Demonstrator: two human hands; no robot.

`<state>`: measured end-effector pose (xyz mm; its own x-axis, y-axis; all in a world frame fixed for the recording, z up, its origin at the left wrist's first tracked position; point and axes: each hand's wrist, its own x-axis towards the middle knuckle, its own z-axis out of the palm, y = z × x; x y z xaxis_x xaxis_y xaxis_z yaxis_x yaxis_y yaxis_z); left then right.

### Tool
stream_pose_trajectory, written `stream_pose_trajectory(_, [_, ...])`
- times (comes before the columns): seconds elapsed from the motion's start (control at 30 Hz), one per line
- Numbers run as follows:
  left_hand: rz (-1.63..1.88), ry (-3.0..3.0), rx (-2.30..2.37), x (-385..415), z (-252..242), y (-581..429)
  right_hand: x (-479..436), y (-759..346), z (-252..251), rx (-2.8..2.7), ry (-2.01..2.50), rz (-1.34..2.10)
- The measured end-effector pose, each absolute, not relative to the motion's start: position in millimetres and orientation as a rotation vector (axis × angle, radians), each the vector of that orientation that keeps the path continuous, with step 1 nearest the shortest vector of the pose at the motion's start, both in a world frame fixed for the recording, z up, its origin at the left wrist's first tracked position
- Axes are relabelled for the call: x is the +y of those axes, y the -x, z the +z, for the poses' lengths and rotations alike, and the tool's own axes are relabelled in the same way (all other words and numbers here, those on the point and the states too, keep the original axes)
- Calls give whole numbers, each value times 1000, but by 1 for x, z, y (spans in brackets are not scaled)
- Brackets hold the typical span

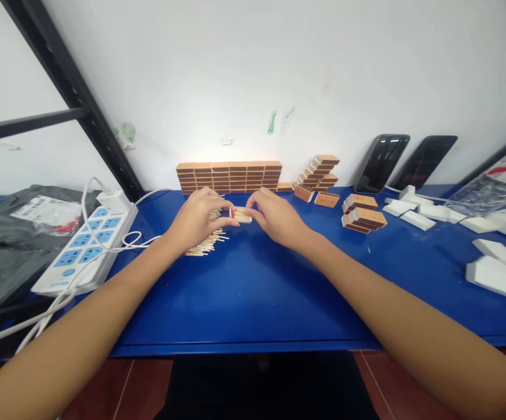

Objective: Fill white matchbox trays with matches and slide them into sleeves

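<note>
Between my two hands is a small white matchbox tray (245, 220) with red-tipped matches (239, 213) lying in it. My left hand (200, 214) pinches the tray's left end between thumb and fingers. At its right end, my right hand (273, 214) has thumb and forefinger closed on the tray. A loose heap of matches (204, 245) lies on the blue table (244, 291) under and beside my left hand, which hides part of it. Behind my hands, matchboxes (231, 177) are stacked in a neat wall.
Right of the wall stand stepped matchbox sleeves (318, 173) and another small pile of matchboxes (364, 214). Two phones (382, 163) lean on the wall. White trays (495, 274) lie scattered at right. A power strip (91, 239) with white cables and a grey bag (21, 233) lie left.
</note>
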<state>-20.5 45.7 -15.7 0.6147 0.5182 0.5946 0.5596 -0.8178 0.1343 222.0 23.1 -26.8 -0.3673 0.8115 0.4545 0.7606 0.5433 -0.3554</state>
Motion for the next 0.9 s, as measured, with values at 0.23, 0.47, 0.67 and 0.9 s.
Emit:
stream_pose_trajectory(0.23, [-985,2792,-890,45,-17,19,22,-220,-28,-2170,1188,137])
stream_pose_trajectory(0.47, [-1037,2701,-931,47,-12,25,13,-215,-24,-2067,1120,140])
stream_pose_trajectory(0.67, [-1030,2595,-1081,54,-10,34,-25,-174,-32,-2201,915,308])
stream_pose_trajectory(0.9, [-997,2560,-1092,57,-12,33,-45,-140,-44,-2561,898,280])
